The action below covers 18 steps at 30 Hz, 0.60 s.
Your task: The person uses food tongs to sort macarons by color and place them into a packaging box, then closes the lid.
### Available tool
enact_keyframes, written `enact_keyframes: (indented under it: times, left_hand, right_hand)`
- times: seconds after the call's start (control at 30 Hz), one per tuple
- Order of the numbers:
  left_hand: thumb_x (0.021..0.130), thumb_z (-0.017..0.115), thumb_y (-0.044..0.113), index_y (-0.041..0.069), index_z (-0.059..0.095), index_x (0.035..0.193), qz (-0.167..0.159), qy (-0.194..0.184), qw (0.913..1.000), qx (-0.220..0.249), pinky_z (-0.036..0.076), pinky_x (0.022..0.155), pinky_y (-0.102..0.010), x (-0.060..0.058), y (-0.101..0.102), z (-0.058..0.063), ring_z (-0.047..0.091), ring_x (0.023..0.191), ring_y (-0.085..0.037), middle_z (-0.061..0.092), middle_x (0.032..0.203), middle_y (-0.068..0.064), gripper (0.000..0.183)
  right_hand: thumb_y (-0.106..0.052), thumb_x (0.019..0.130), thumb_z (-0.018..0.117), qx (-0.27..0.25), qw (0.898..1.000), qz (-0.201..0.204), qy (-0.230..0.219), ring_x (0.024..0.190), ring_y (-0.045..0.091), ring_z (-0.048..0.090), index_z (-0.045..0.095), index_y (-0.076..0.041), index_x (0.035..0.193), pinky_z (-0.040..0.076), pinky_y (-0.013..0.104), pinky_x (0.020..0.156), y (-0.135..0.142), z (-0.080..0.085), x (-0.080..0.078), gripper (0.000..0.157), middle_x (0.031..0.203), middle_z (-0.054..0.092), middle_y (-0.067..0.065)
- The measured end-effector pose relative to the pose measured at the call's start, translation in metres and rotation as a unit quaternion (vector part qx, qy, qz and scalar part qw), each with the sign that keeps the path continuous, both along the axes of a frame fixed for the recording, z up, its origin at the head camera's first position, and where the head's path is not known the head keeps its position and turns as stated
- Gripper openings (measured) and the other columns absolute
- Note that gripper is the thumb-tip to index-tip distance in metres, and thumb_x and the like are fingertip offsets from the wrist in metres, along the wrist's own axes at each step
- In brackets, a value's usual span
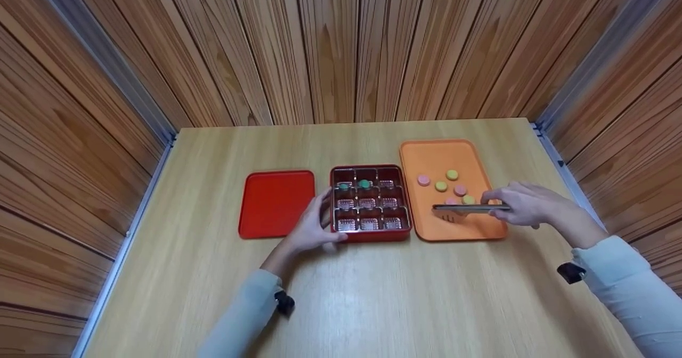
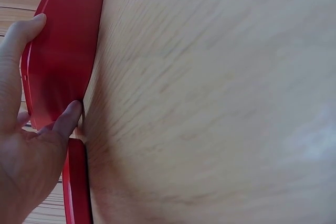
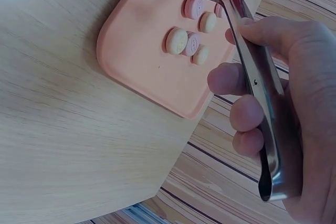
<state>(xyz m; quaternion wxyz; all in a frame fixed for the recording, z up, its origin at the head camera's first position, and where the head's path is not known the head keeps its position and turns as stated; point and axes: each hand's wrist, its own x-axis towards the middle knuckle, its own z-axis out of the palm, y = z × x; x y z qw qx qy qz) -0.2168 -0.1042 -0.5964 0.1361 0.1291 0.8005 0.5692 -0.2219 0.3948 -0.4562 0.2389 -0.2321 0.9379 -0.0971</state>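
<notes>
At its front left corner, my left hand (image 1: pixel 313 229) holds a dark red box (image 1: pixel 381 236), the thumb on the front wall and the fingers along the left side. A clear divider insert splits the box into several compartments; green macarons (image 1: pixel 364 184) sit in the back left and back middle ones. My right hand (image 1: pixel 519 203) grips metal tongs (image 3: pixel 257 82), thumb on one arm and fingers on the other. The tongs reach left over the orange tray (image 1: pixel 442 153), tips above its front part. Pink and yellow macarons (image 3: pixel 177 41) lie there just behind the tongs.
A flat red lid (image 1: pixel 277 203) lies left of the box on the wooden table (image 1: pixel 367 294). The orange tray stands close against the box's right side. Wood-plank walls (image 1: pixel 341 49) enclose the table at the back and both sides.
</notes>
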Motion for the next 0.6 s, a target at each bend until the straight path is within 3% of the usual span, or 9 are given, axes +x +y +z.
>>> enact_keyframes:
  times: [0.3,0.6]
  left_hand:
    - [0.084,0.101,0.021,0.016,0.020,0.181,-0.004,0.006,0.9999,0.009,0.026,0.145,-0.057,-0.001,0.000,-0.001,0.028,0.175,-0.040,0.031,0.184,-0.019,0.127]
    - [0.082,0.101,0.016,0.011,0.020,0.180,-0.006,0.011,0.9997,0.020,0.027,0.145,-0.055,-0.003,0.000,-0.002,0.031,0.173,-0.041,0.033,0.182,-0.022,0.128]
  right_hand:
    - [-0.018,0.110,0.067,-0.004,1.000,-0.001,0.020,0.041,0.004,0.052,0.072,-0.010,0.135,0.046,0.022,0.040,0.000,0.004,-0.001,0.028,0.075,0.060,-0.005]
    - [-0.020,0.111,0.067,-0.005,0.999,-0.031,0.025,0.044,0.009,0.055,0.071,-0.011,0.140,0.049,0.025,0.042,-0.001,0.023,-0.009,0.031,0.071,0.055,-0.004]
